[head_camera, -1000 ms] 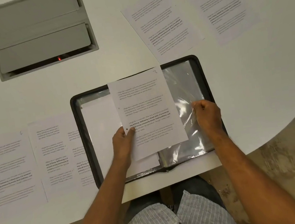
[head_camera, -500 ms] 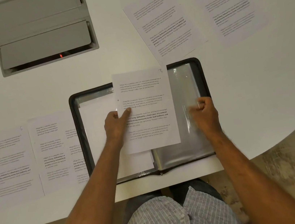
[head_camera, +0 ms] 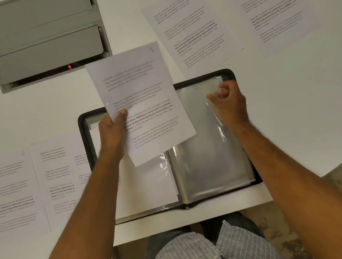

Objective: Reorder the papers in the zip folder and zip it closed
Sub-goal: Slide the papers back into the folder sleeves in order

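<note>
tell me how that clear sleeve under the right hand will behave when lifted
The clear sleeve is probably floppy: it creases where the right hand pinches its top edge. Its glossy glare suggests it may be slippery. It likely weighs little.

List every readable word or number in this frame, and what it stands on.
"6": handwritten, top corner of the far-left sheet.
Bold "strong community bonds, local traditions": the held sheet.
Corner marks on the held sheet and the upper-right sheet: too blurred.
Other text: too small.
</note>
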`<state>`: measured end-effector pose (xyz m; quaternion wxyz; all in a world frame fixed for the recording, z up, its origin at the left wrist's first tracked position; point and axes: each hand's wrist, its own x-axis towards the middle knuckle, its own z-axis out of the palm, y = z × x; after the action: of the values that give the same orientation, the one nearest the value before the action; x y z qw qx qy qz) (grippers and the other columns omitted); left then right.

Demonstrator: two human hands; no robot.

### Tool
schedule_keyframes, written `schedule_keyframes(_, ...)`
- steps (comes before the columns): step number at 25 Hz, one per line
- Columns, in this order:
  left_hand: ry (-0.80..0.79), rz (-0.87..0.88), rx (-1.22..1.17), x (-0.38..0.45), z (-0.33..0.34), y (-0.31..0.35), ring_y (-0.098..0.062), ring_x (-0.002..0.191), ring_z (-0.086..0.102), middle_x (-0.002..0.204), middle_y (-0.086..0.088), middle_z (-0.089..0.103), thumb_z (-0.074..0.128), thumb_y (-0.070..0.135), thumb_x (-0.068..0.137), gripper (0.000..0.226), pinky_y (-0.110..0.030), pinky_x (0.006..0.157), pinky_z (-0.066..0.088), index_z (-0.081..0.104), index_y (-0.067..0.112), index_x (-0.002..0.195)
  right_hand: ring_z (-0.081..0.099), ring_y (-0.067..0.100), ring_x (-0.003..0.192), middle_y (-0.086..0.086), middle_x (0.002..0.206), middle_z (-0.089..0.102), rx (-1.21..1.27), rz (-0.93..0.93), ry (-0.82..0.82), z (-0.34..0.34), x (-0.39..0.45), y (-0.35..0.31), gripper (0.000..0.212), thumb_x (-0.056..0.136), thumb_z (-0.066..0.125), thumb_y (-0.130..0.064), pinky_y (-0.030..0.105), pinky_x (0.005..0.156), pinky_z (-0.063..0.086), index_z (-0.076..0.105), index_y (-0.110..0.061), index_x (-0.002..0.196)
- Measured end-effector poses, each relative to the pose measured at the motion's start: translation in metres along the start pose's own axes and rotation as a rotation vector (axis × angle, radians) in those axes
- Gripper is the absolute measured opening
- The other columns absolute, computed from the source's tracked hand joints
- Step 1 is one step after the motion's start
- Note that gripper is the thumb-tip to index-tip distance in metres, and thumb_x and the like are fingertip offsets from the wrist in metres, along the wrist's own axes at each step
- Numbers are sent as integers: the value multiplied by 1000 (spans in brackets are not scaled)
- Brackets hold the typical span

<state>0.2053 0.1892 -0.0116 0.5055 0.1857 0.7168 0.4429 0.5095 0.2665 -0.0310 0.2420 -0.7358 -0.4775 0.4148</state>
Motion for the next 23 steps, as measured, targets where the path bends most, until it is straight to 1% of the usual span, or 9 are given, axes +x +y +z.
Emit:
schedule_keyframes(1,13,12,-27,3,0,4,-21,101,74,106,0,78,64,19,101,12,-33,82,60,72,18,109,61,-2,80,-9,93,63,-8,-38,-7,2,8,-6,44,87,80,-25,15,78,50,56,-19,123)
schedule_keyframes(4,40,48,-48,13,1,15,-15,97,74,100,5,79,63,18,101,11,-28,80,58,72,18,108,56,-10,74,-15,85,54,-99,-131,-51,5,25,-22,45,88,78,-12,8,76,47,56,-17,127)
schedule_keyframes(7,89,94,-44,21,3,29,-13,93,75,98,8,78,63,19,101,10,-26,77,58,71,19,108,61,2,79,-11,86,59,-221,-242,-102,1,36,-26,34,94,74,-16,25,83,55,58,-23,122)
schedule_keyframes(9,138,124,-45,27,4,38,-12,92,75,98,9,78,63,20,101,10,-24,76,58,70,20,108,64,12,84,-7,91,65,-295,-312,-146,-2,36,-24,24,99,64,-21,37,82,59,61,-30,121)
schedule_keyframes(11,153,158,-58,36,5,47,-15,95,75,101,5,78,63,21,101,12,-27,78,59,70,18,110,66,15,90,-6,99,70,-319,-381,-176,-3,31,-19,23,101,57,-24,41,84,58,66,-33,120)
schedule_keyframes(15,174,193,-58,52,10,63,-20,98,75,105,-1,77,64,22,100,16,-34,84,60,70,13,112,65,9,113,-7,122,72,-232,-477,-177,-6,28,-7,24,101,60,-14,34,101,54,76,-25,115)
schedule_keyframes(18,208,253,-95,59,18,75,-15,94,74,102,1,77,63,20,101,14,-31,82,59,70,12,110,56,9,128,-2,136,63,-195,-507,-198,-8,35,-2,20,103,58,-12,25,112,43,75,-19,112)
schedule_keyframes(20,242,279,-122,63,25,82,-11,91,74,100,3,76,61,18,102,14,-26,80,58,69,11,109,53,10,130,-1,140,57,-180,-512,-227,-11,39,-3,18,104,57,-12,24,114,40,73,-18,109)
schedule_keyframes(23,235,296,-166,66,36,90,-11,92,73,100,2,76,61,16,102,14,-26,80,57,69,9,111,50,12,132,-4,142,51,-174,-517,-258,-14,42,-7,17,103,58,-12,23,114,38,70,-23,106)
